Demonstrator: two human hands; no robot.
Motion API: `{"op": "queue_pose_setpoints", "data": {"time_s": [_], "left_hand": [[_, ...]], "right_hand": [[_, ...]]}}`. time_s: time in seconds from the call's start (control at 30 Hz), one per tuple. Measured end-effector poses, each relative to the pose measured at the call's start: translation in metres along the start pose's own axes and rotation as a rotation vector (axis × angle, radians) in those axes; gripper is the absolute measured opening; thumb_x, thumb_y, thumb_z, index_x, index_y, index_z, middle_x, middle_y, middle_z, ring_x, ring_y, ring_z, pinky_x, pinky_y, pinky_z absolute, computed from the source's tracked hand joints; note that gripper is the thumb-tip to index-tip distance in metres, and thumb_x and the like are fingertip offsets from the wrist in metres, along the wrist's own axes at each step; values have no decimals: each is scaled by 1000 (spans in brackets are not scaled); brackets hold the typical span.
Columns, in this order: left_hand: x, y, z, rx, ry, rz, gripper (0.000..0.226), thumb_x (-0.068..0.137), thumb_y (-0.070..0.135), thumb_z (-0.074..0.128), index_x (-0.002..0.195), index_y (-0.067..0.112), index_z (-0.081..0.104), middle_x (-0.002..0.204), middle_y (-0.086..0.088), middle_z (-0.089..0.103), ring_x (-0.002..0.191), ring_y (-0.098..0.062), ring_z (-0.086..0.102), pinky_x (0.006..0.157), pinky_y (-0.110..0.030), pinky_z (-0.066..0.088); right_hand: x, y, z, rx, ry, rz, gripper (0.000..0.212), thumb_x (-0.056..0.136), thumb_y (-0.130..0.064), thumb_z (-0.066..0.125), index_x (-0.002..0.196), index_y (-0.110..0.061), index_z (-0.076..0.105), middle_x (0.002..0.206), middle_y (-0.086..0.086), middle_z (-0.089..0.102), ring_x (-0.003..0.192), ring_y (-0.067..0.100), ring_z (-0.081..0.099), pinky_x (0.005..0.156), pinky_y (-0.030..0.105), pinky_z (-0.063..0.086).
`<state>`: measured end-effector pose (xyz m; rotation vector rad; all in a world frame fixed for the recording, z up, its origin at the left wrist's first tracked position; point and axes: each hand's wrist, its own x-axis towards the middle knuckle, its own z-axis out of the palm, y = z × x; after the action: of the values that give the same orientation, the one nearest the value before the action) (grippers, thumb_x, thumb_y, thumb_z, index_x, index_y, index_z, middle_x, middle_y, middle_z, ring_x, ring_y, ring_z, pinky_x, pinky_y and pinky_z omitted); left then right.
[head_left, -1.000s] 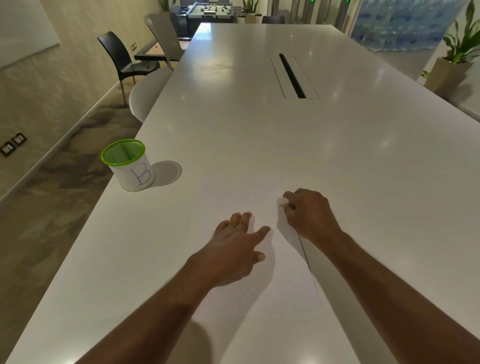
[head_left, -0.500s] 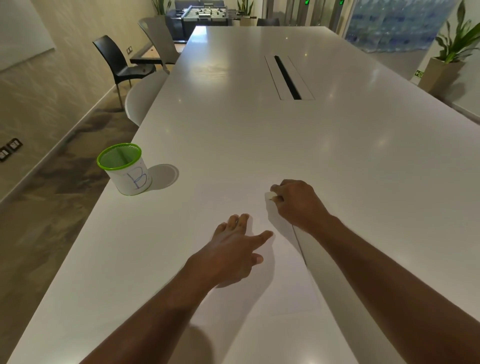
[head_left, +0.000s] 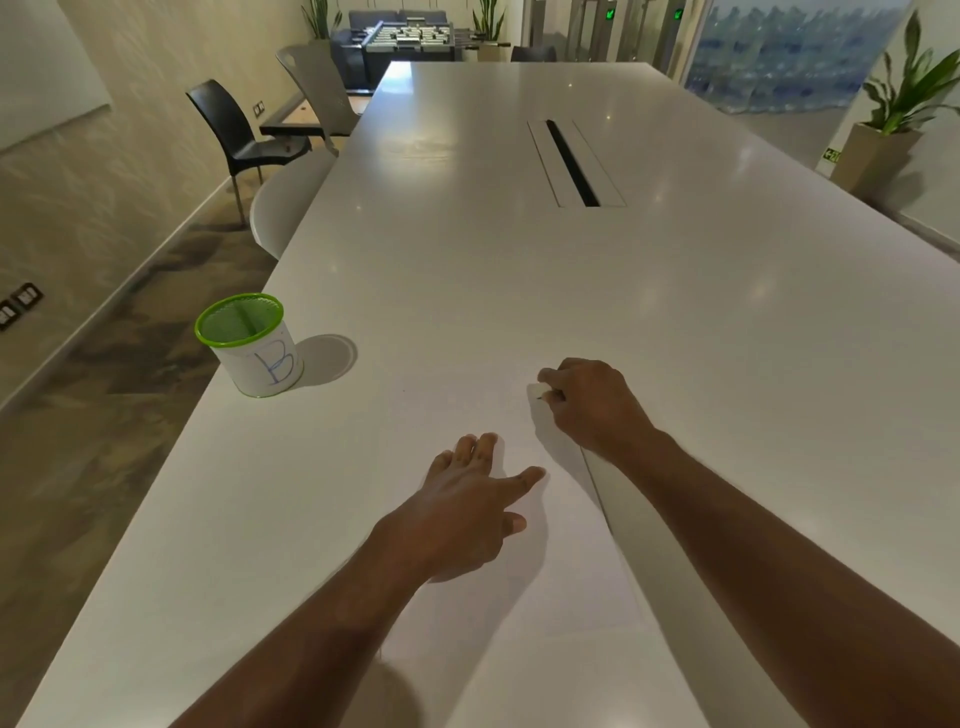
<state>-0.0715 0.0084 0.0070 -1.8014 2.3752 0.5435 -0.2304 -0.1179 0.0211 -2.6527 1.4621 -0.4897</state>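
A white sheet of paper (head_left: 524, 571) lies flat on the long white table (head_left: 519, 270) in front of me. My left hand (head_left: 467, 509) rests on the sheet with fingers straight and spread, pressing it down. My right hand (head_left: 592, 402) is curled and pinches a small white eraser (head_left: 539, 389) against the paper near its far right corner. A tiny dark mark shows beside the eraser.
A green-rimmed mesh cup (head_left: 249, 345) wrapped in white paper marked "B" stands near the table's left edge. A cable slot (head_left: 571, 163) runs along the table's middle. Chairs (head_left: 234, 130) stand at the left side. A potted plant (head_left: 893, 119) is at the far right.
My right hand with the eraser has slid a little to the left over the paper. My left hand stays pressed on the sheet.
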Motion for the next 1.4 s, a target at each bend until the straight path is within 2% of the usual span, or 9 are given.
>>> {"op": "queue_pose_setpoints", "data": {"time_s": [0.13,0.3,0.5,0.6,0.73,0.87,1.03,1.23,1.4], "left_hand": [[-1,0,0,8,18,18,61,104,39,42,155,46,9,165,-17,-3,152,-34,-6,120,-47,8],[-1,-1,-2,6,6,15,60,105,38,42,156,43,11,165,-18,-5,152,-35,-9,120,-47,7],[-3,-2,0,1,31,31,59,105,39,43,155,46,12,165,-17,-1,152,-33,-5,120,-44,8],[-1,-2,1,-27,4,11,61,105,37,42,155,46,8,165,-17,-11,151,-34,-18,121,-46,0],[-2,-3,1,-35,25,12,61,104,39,44,154,47,10,166,-14,-5,152,-31,-12,120,-45,4],[-6,-5,1,-86,68,-9,72,102,44,47,157,37,1,167,-7,-2,153,-23,-8,121,-41,3],[-8,-9,2,-122,43,-65,85,100,51,48,159,14,-1,167,-1,-7,153,-17,-11,123,-37,1],[-32,-26,0,-152,87,28,88,93,52,60,159,19,12,167,1,-5,153,-17,-13,121,-35,-6],[-70,-54,11,-180,72,-32,91,90,57,61,159,24,13,165,9,-9,150,-10,-19,119,-29,-10]], "right_hand": [[-13,-14,6,32,-35,-53,26,87,-15,53,107,-14,70,89,3,68,75,16,63,67,23,47],[7,0,8,-10,15,118,23,85,-13,49,94,-10,69,79,5,63,69,20,59,59,24,36],[-7,-31,17,10,-26,22,20,88,-18,50,95,-12,67,78,2,60,65,16,52,58,23,32],[-1,-13,11,-8,21,141,21,89,-16,49,95,-10,68,72,4,58,61,15,48,52,21,28],[-24,-24,2,35,50,232,18,90,-18,51,86,-13,68,74,5,65,58,13,47,48,19,25],[-76,-40,0,123,13,282,17,95,-26,49,83,-22,61,69,-7,57,57,5,48,49,15,25],[-94,-41,5,284,73,313,18,96,-28,49,81,-27,57,61,-14,48,58,0,48,50,14,26],[-96,-38,11,271,81,285,19,96,-29,49,78,-25,54,59,-11,44,57,8,45,50,17,28],[-95,-37,15,260,74,275,17,95,-27,48,84,-23,59,65,-7,50,64,15,50,53,23,33]]}}
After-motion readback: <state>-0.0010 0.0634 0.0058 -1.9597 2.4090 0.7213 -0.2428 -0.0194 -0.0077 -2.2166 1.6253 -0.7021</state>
